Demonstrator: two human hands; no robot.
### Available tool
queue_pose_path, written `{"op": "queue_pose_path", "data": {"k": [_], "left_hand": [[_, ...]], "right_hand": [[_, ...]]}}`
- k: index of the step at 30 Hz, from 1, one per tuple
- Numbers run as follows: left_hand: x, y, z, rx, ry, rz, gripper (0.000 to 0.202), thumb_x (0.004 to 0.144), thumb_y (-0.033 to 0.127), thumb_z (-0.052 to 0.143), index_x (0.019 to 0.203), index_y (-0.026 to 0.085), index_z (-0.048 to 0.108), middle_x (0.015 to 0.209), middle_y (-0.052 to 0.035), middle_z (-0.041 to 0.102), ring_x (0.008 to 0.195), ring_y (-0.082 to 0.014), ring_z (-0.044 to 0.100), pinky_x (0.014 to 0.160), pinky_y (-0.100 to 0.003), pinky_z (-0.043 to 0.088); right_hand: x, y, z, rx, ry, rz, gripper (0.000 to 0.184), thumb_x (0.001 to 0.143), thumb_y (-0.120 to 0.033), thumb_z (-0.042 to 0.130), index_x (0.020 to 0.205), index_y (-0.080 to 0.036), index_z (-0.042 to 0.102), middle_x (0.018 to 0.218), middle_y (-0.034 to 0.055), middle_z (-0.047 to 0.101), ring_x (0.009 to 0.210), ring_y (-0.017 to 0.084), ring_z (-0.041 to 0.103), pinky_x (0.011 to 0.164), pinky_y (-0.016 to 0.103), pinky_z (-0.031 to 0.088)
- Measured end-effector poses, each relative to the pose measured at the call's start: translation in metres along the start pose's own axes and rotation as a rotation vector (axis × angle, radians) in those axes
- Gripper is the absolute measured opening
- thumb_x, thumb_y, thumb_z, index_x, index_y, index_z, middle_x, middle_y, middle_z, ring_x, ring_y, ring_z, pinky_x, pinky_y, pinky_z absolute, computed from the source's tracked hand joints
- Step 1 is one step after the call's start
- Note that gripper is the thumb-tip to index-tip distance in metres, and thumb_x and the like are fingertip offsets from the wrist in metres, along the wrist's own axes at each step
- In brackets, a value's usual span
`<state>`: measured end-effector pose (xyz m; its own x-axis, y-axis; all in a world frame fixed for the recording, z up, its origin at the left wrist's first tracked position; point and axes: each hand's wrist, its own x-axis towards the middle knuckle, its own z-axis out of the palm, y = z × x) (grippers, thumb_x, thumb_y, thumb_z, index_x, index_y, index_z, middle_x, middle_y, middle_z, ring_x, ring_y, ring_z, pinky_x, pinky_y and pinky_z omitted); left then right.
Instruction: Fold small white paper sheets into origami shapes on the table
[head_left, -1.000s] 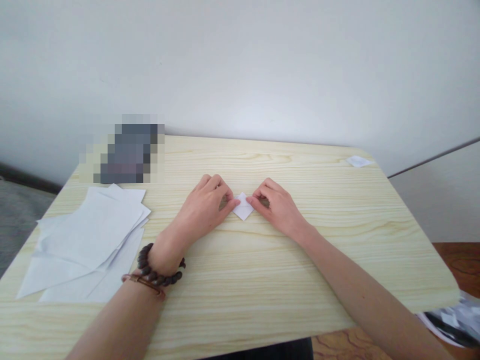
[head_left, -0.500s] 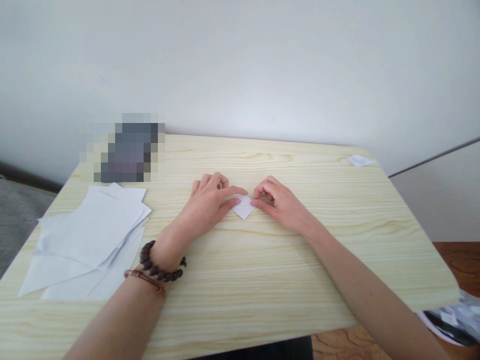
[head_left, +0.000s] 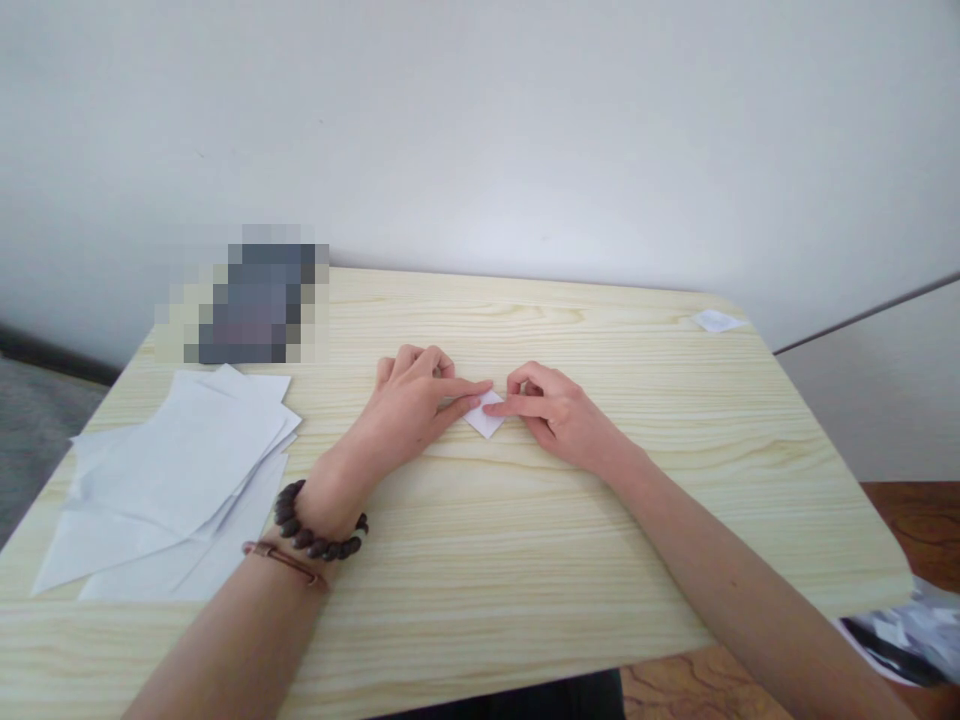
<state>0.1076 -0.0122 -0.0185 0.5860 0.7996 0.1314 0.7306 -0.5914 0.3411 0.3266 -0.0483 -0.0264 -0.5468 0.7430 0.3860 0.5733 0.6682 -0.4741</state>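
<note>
At centre frame, my left hand (head_left: 412, 410), thumb and forefinger parted, and unclamped right hand (head_left: 555, 410), forefinger outstretched, press the folded paper (head_left: 487, 424), apparently to steady it.

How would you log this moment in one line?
left hand: touching small paper; right hand: fingertip on small paper; loose sheets: on table, left

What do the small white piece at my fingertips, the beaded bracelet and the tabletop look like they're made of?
Small white piece: most likely paper, matte, with thin, straight edges.
Beaded bracelet: perhaps wood or seed, judging by its dark brown, rounded beads; plastic is possible.
Tabletop: pale, smooth-looking, with streaked wood grain; solid wood or printed laminate, I can't tell.
</note>
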Motion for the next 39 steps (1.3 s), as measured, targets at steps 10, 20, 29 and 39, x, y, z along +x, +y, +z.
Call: {"op": "queue_pose_path", "data": {"k": [10,20,29,39], "left_hand": [[0.000,-0.001,-0.001,-0.010,-0.002,-0.014,0.026,0.091,0.042,0.051,0.113,0.047,0.063,0.096,-0.0035,0.053,0.094,-0.0233,0.042,0.080,-0.040,0.030],[-0.002,-0.001,0.001,-0.023,0.038,0.016,0.031,0.091,0.042,0.051,0.119,0.037,0.063,0.096,-0.0050,0.056,0.093,-0.0224,0.044,0.079,-0.038,0.030],[-0.001,-0.002,0.002,-0.049,0.040,-0.019,0.029,0.091,0.043,0.051,0.116,0.037,0.065,0.096,-0.0038,0.058,0.093,-0.0223,0.045,0.081,-0.038,0.029],[-0.002,-0.005,0.002,-0.054,0.065,0.032,0.029,0.092,0.040,0.050,0.116,0.033,0.064,0.093,-0.0042,0.061,0.092,-0.0216,0.047,0.078,-0.036,0.030]], "right_hand": [[-0.003,0.007,-0.004,0.006,0.067,-0.011,0.031,0.079,0.001,0.047,0.086,-0.016,0.072,0.089,0.0058,0.053,0.071,0.011,0.051,0.063,0.024,0.042],[-0.002,0.007,-0.004,0.047,0.051,-0.024,0.040,0.082,0.000,0.043,0.104,-0.023,0.068,0.097,0.0052,0.051,0.066,0.009,0.047,0.059,0.024,0.042],[-0.001,0.010,-0.003,0.040,0.055,-0.089,0.037,0.076,0.004,0.042,0.083,-0.019,0.070,0.086,0.0040,0.055,0.071,0.011,0.051,0.063,0.025,0.043],[-0.002,0.007,-0.005,0.042,0.089,-0.039,0.031,0.078,-0.001,0.046,0.091,-0.019,0.069,0.093,0.0057,0.060,0.068,0.010,0.054,0.059,0.023,0.043]]}}
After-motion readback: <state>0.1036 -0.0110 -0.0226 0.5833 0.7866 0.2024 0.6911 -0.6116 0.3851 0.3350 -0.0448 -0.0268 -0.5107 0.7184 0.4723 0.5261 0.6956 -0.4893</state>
